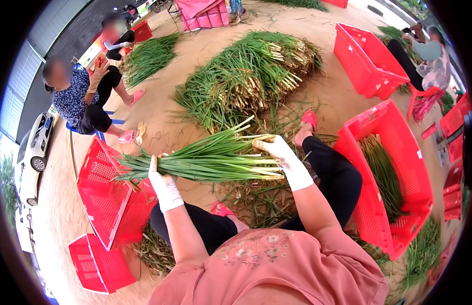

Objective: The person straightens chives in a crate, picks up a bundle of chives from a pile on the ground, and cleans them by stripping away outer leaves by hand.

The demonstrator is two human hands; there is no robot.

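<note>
A long bundle of green chives (210, 160) stretches level across in front of my chest, leafy tips to the left and pale stalk ends to the right. My left hand (162, 180), in a white glove, is wrapped round the leafy part, with the thumb over the top. At the stalk end my right hand (279, 152), also gloved, has its fingers closed on the upper stalks; the glove's fingertips look soiled. A few stalks stick up above the rest. Beyond the bundle, a big heap of chives (251, 76) lies on the ground.
A red crate (419, 188) holding chives stands at my right; another red crate (106, 188) leans at my left. Further crates (101, 264) (368, 61) stand around. Loose leaves and trimmings (261, 201) litter the ground between my feet. Seated people (83, 96) work at left and right.
</note>
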